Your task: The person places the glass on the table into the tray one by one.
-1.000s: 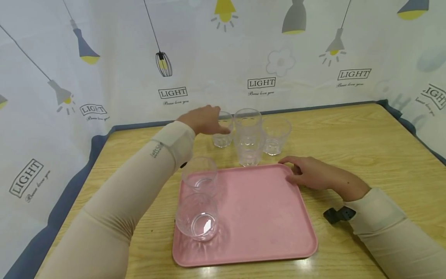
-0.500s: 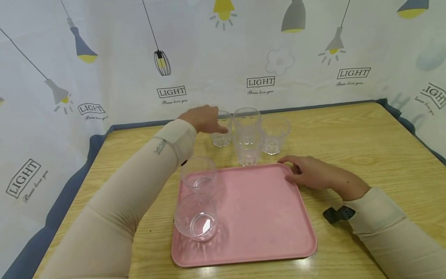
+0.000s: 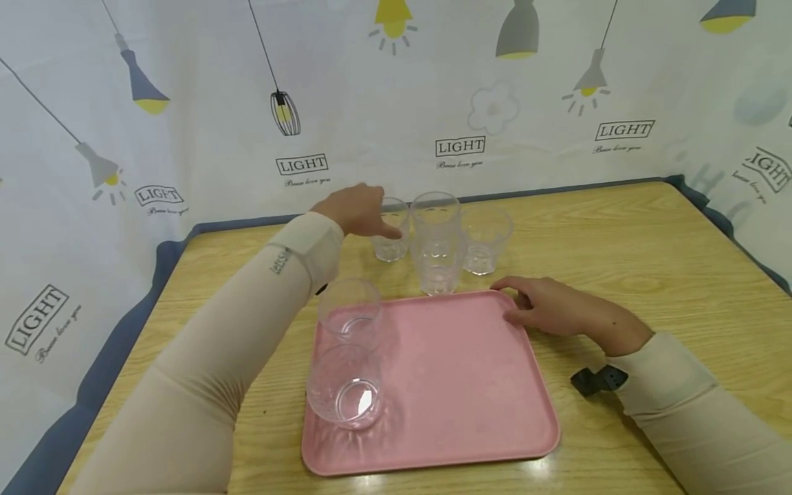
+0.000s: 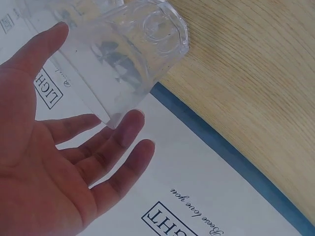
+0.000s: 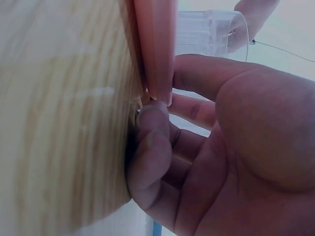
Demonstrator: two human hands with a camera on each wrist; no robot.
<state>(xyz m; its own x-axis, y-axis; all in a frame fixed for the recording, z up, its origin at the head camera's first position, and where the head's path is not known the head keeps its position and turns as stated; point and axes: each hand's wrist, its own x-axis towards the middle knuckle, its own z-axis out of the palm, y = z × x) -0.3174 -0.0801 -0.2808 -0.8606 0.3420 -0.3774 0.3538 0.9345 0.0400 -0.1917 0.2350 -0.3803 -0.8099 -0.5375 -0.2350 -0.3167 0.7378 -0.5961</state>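
My left hand [image 3: 355,210] is at the leftmost clear tumbler [image 3: 392,237] at the back of the table. In the left wrist view, thumb and fingers are spread about the tumbler's mouth, with fingertips [image 4: 132,123] right at the rim. Beside it stand nested clear tumblers [image 3: 436,258] and another single tumbler [image 3: 485,237]. With thumb above and fingers below, my right hand [image 3: 547,306] pinches the far right corner of a pink tray [image 3: 458,385]. Along the tray's left side stand a farther clear tumbler [image 3: 349,309] and a nearer one [image 3: 345,385].
The wood-grain table [image 3: 650,254] extends right of the tray. A white cloth printed with lamps [image 3: 346,89] hangs behind and at the sides, its blue edge [image 3: 247,223] meeting the table. My left forearm [image 3: 241,323] reaches past the tumblers on the tray.
Both hands, the tray and the tumblers keep nearly the same places. The head view has shifted slightly.
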